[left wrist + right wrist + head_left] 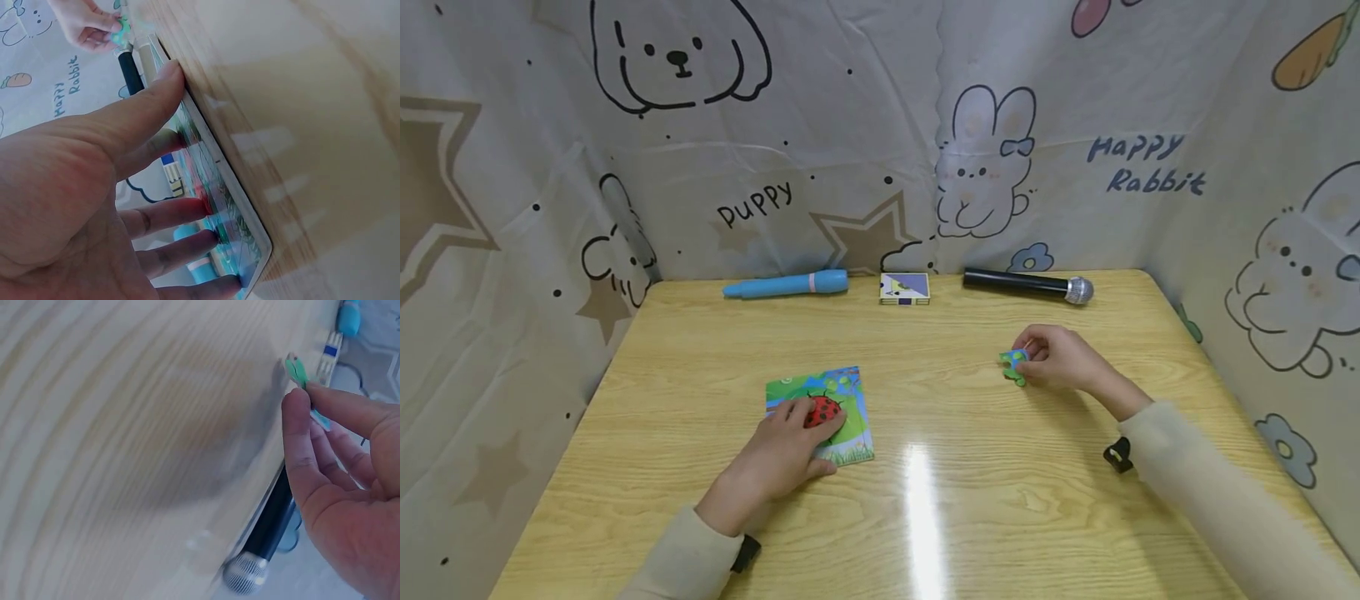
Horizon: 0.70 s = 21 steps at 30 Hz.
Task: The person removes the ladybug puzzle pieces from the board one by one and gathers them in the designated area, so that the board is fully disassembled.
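Note:
A flat square ladybug picture puzzle (856,433) lies on the table, left of the middle. My left hand (778,454) rests on it with spread fingers, covering its lower left part. In the left wrist view the fingertips touch the printed face of the puzzle (240,219), and the thumb lies along its pale edge. Off to the right, my right hand (1060,362) pinches a small green and blue jigsaw piece (1013,357) between thumb and index finger. The right wrist view shows the piece (297,372) nearly edge-on above the table, partly hidden by the fingertips.
Along the table's back edge lie a blue marker-shaped stick (786,285), a small card box (905,288) and a black microphone (1026,285) with a silver head. A printed cloth (865,125) hangs behind and at both sides of the wooden table (970,500).

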### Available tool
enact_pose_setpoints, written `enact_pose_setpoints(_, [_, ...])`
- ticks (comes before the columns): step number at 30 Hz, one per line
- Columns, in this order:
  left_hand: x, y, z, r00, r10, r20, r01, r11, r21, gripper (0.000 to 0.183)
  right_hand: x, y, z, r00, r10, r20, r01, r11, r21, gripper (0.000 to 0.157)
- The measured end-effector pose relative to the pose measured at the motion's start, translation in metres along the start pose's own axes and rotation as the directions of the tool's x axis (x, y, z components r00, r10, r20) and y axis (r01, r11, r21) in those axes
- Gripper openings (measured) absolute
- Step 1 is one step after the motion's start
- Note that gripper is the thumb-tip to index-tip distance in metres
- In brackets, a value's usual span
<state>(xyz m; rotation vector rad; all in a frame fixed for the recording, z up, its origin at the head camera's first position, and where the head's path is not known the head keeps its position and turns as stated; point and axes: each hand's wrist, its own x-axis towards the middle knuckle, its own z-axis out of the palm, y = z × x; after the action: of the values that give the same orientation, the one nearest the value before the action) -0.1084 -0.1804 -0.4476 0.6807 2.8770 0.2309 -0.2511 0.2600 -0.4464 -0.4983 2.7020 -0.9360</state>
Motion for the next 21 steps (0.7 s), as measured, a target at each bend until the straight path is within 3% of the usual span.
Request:
enact_pose_setpoints(8, [0.000, 0.003, -0.001, 1.000, -0.015, 0.021, 0.015, 1.000, -0.021, 0.068, -0.006, 0.017, -0.014, 0.995, 0.086, 0.054, -0.082, 0.995, -0.061, 0.026])
enact_pose_setpoints(21, [-0.001, 0.002, -0.003, 0.998, -0.032, 0.053, 0.034, 0.998, -0.049, 0.067, 0.008, 0.010, -0.014, 0.980, 0.154, 0.126, -0.143, 0.986, -0.090, 0.018])
